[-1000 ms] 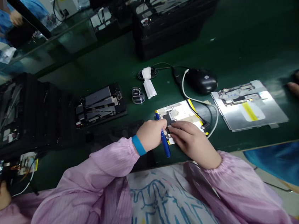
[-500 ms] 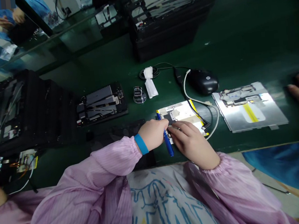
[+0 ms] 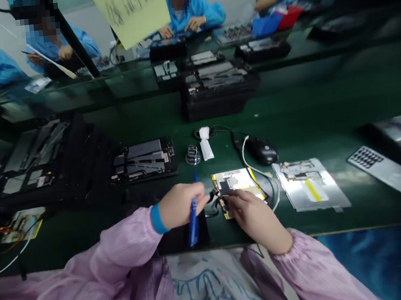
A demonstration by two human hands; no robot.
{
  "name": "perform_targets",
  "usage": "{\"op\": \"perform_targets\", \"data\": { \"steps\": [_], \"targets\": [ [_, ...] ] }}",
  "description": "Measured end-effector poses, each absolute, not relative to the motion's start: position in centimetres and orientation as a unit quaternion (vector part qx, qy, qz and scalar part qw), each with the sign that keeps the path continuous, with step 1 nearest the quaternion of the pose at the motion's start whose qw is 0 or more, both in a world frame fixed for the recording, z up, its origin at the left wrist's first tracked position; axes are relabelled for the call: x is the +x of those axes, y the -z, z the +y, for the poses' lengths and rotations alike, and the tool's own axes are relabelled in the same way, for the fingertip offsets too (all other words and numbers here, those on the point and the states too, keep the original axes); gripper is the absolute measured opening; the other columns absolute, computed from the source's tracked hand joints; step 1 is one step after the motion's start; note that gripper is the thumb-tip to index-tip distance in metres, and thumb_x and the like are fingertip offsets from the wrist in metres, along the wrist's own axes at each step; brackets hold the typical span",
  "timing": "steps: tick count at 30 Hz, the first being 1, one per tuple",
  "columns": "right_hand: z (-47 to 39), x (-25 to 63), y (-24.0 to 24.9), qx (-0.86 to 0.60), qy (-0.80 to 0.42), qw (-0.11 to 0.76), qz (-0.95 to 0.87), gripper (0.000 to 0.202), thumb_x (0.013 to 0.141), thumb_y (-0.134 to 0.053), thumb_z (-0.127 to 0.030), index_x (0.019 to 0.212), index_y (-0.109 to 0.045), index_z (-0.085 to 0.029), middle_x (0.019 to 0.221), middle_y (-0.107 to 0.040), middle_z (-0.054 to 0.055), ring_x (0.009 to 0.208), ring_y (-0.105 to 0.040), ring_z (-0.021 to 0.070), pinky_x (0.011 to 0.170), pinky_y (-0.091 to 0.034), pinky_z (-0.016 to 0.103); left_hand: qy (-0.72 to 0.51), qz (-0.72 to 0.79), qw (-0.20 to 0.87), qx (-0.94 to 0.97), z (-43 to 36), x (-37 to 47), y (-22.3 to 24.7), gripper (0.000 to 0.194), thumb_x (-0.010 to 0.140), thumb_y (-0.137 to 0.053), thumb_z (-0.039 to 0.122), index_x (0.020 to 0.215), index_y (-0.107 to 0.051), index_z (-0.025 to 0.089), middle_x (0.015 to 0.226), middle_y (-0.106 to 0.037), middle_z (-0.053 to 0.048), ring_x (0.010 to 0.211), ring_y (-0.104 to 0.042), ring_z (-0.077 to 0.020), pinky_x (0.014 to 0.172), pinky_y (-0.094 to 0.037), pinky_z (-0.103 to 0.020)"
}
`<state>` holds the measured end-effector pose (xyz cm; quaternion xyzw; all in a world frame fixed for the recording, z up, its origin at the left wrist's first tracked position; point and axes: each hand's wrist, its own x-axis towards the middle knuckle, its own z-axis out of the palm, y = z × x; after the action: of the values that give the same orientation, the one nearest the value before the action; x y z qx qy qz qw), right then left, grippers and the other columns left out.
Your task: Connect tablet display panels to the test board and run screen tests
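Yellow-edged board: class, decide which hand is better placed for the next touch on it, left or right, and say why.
Probably the right: the right hand has its fingers at the yellow-edged board, while the left hand holds the blue pen off to the board's left.

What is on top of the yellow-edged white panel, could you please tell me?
A black patch shows on the yellow-edged white panel, and a black cable crosses its right side. The right hand covers the near part, hiding whatever is beneath.
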<state>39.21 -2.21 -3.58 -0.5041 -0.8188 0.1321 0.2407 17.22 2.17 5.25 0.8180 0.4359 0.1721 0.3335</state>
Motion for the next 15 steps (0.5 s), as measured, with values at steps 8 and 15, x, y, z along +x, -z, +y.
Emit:
{"op": "perform_targets", "data": {
  "steps": [8, 15],
  "targets": [
    [15.7, 42.8, -0.6, -0.616, -0.291, 0.495, -0.539, 0.029, 0.072, -0.074, -0.033, 0.095, -0.067, -0.017, 0.092, -0.064, 0.006, 0.068, -0.057, 0.0145, 0.066, -0.052, 0.032, -0.377, 0.604, 0.388, 0.586, 1.8, 3.2, -4.1, 0.035, 0.084, -0.055, 0.034, 0.063, -0.031, 0.020, 0.065, -0.064, -0.001, 0.044, -0.044, -0.0078, 0.050, -0.036, -0.023],
    [28.2, 41.5, -4.2, -0.570, -0.444, 0.547, -0.424, 0.034, 0.094, -0.052, -0.040, 0.116, -0.057, -0.014, 0.108, -0.061, 0.007, 0.089, -0.062, 0.0159, 0.075, -0.055, 0.034, -0.441, 0.573, 0.457, 0.518, 1.5, 0.5, -2.8, 0.037, 0.082, -0.058, 0.038, 0.064, -0.032, 0.020, 0.056, -0.058, 0.003, 0.043, -0.037, -0.0059, 0.047, -0.029, -0.021]
  ]
}}
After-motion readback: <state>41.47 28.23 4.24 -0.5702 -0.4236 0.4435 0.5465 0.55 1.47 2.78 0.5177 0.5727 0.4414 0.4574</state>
